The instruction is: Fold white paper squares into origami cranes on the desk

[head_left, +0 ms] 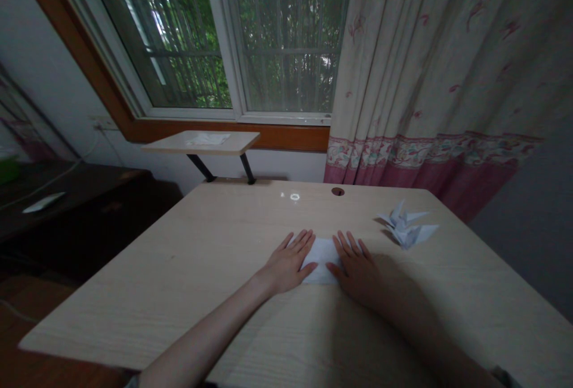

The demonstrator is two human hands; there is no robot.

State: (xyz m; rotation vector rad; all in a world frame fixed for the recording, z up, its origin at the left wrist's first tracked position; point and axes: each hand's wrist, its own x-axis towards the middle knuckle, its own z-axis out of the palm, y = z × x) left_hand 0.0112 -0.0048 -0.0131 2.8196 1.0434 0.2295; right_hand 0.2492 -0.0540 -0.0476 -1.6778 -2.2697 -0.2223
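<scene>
A small white sheet of paper (323,261) lies flat on the wooden desk (215,245) in front of me. My left hand (289,261) rests on its left side, palm down with the fingers stretched out and the thumb apart. On the right side of the sheet lies my right hand (356,265), flat as well, with its fingers spread. Both hands cover the side edges of the paper; its middle shows between the thumbs. To the right, beyond my right hand, stand folded paper cranes (405,230), close together.
A small raised shelf (165,144) on black supports, with white paper (208,138) on it, stands at the desk's back left. A round cable hole (338,191) is near the back edge. Behind are a window (286,36) and a patterned curtain (430,65). A dark table (89,185) stands left.
</scene>
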